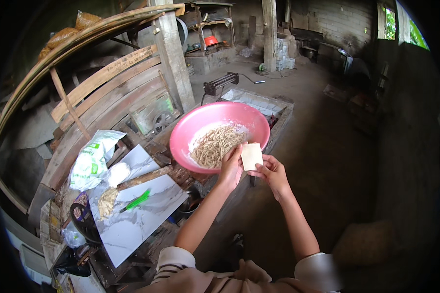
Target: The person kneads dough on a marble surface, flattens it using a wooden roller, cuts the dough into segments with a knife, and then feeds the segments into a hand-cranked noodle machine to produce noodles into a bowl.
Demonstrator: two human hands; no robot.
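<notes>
Between both my hands is a flat, pale cream rectangular piece of dough (252, 156), held up over the near rim of a pink basin (181, 142). The fingers of my left hand (232, 165) pinch its left edge. My right hand (273, 175) grips its lower right corner, with the thumb on top. Inside the basin, beyond my left hand, lies a heap of pale brown, floured dough strands (216, 146). White powder dusts the basin's inner wall.
Left of the basin, a marbled tile (146, 229) carries a green-handled knife (137, 200) and a pile of pale dough pieces (107, 203). Behind it stand a white-green bag (95, 161) and a white lump (119, 173). A crank-handled roller machine (221, 84) sits beyond the basin, near a wooden post (173, 63).
</notes>
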